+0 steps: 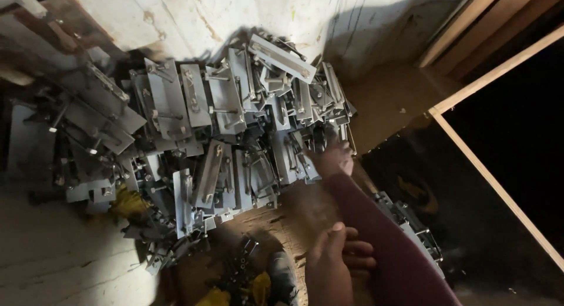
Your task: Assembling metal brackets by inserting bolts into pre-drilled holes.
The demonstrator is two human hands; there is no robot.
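Nearest the camera, the left hand (338,256) hangs low over the floor (53,253), its fingers curled loosely inward with the thumb up; this grip is half-closed and holds nothing that shows. Just beside it, the right arm in a dark red sleeve (376,235) stretches forward and up across the view. At its end the right hand (336,159) reaches down onto the near edge of the pile of grey metal brackets (223,124); its fingers are blurred and partly hidden among the pieces, so I cannot tell whether the grip is spread or pinching a bracket.

To the right of the sleeve, more grey brackets (411,224) lie in the dark, partly covered by the arm. Left of the left hand, a small heap of bolts (244,265) sits by yellow scraps (130,201). The main pile spreads wide over the floor, plates overlapping and tilted, with threaded rods sticking out. Behind it stands a stained pale wall (235,18), and on the right a wooden frame (499,188) borders a black opening.
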